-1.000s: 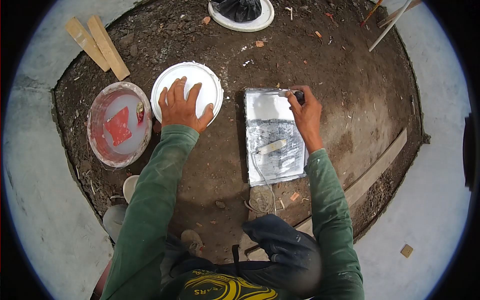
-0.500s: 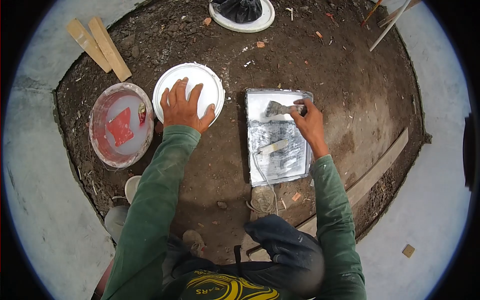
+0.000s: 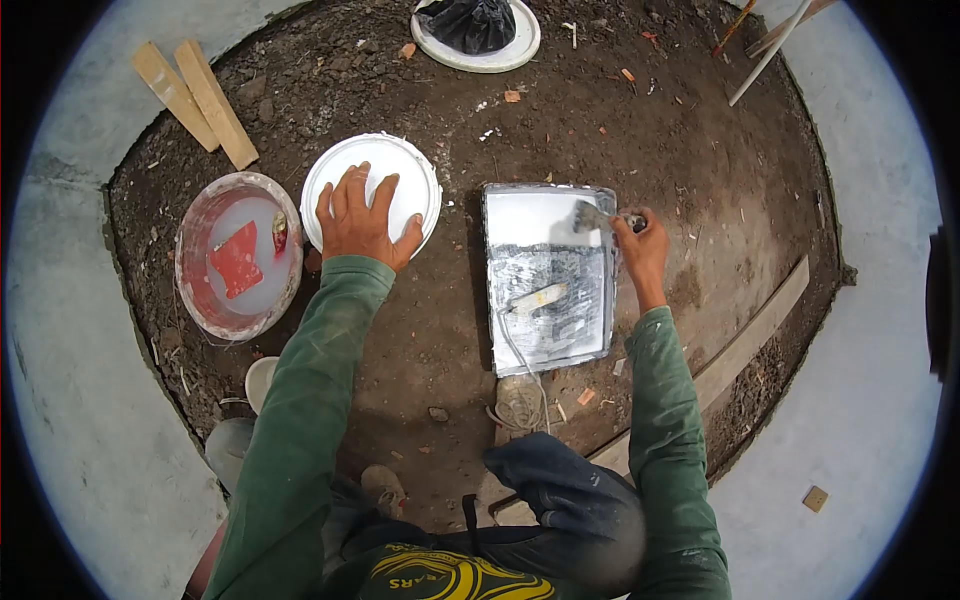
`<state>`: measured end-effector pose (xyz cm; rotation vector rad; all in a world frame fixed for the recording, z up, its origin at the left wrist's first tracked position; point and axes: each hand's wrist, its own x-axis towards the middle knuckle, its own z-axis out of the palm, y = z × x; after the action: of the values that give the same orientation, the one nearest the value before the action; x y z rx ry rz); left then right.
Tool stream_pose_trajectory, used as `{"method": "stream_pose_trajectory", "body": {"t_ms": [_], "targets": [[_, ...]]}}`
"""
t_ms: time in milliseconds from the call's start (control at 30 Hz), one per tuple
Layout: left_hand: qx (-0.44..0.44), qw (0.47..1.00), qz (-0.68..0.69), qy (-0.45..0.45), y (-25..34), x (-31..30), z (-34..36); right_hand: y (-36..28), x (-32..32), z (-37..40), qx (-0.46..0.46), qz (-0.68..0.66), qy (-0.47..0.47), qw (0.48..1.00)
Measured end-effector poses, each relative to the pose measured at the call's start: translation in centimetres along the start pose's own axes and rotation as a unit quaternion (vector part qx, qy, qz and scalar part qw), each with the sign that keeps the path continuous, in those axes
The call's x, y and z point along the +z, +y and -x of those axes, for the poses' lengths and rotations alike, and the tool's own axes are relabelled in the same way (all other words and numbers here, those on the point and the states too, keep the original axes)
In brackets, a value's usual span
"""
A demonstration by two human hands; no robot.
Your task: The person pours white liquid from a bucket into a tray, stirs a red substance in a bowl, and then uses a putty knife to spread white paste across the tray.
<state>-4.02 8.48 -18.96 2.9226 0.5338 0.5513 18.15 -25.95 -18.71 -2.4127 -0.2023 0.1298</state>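
My left hand (image 3: 362,225) lies with spread fingers on a round white bucket lid (image 3: 412,180). On the right, my right hand (image 3: 641,248) grips the handle of a putty knife (image 3: 592,217), its dark blade over the white paint at the far end of a paint tray (image 3: 553,345). The tray's nearer half is smeared with white and grey. Across it lies a pale handle (image 3: 538,298) with a bent metal wire running toward me, perhaps a roller frame.
A reddish bucket (image 3: 187,268) of cloudy liquid, with a red piece (image 3: 236,262) in it, stands left. Two wood strips (image 3: 215,105) lie behind it. A black bag (image 3: 470,25) sits on a white lid at the back. A long board (image 3: 755,325) lies right, beside a concrete border (image 3: 860,350).
My right hand and the putty knife have shifted right, toward the tray's right edge. My left hand stays on the lid. The whole view has shifted slightly.
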Motion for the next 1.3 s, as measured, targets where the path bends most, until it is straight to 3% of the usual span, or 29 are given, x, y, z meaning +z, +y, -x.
{"method": "stream_pose_trajectory", "body": {"t_ms": [67,133,167,233,367,500,633,733,833,900,1033,1167,1300], "targets": [[0.000,1.000,0.001,0.005,0.0,0.0,-0.1,0.3,0.3,-0.3,-0.004,0.061,0.009,0.998],[0.004,1.000,0.002,0.004,-0.1,0.1,0.1,-0.8,1.0,-0.6,-0.104,0.114,0.018,0.988],[0.006,1.000,-0.003,0.004,-0.2,0.2,0.1,-1.4,1.4,-0.7,-0.100,0.113,0.019,0.988],[0.011,1.000,-0.006,0.007,0.0,0.4,0.0,-2.9,2.4,-1.4,-0.137,0.166,-0.028,0.976],[0.005,1.000,-0.012,0.008,-0.2,0.2,-0.1,-5.6,1.1,-1.0,-0.051,0.077,-0.020,0.996],[0.007,1.000,-0.013,0.006,-0.2,0.3,0.0,-1.9,1.0,-2.0,-0.097,0.177,0.006,0.979],[0.010,1.000,-0.006,0.012,-0.2,0.4,0.2,-2.8,2.2,-1.3,-0.114,0.128,0.009,0.985],[0.011,1.000,-0.018,0.011,-0.2,0.3,0.0,-4.0,1.7,-1.1,-0.076,0.082,-0.003,0.994],[0.010,1.000,-0.002,0.010,-0.3,0.3,0.1,-3.5,1.4,-0.2,-0.164,0.130,0.039,0.977],[0.001,1.000,0.012,-0.013,-0.2,0.1,0.2,-3.2,1.1,0.3,-0.174,0.081,0.024,0.981],[0.017,0.995,0.004,-0.095,0.8,-1.3,0.8,-3.1,-0.8,2.1,-0.196,0.108,0.042,0.974],[0.048,0.991,0.012,-0.121,-0.1,-0.7,1.0,-2.4,-1.8,3.7,-0.123,0.015,0.052,0.991],[0.094,0.992,0.074,-0.033,-1.0,-2.4,0.3,-1.3,-2.7,5.1,-0.139,0.013,0.053,0.989]]}}
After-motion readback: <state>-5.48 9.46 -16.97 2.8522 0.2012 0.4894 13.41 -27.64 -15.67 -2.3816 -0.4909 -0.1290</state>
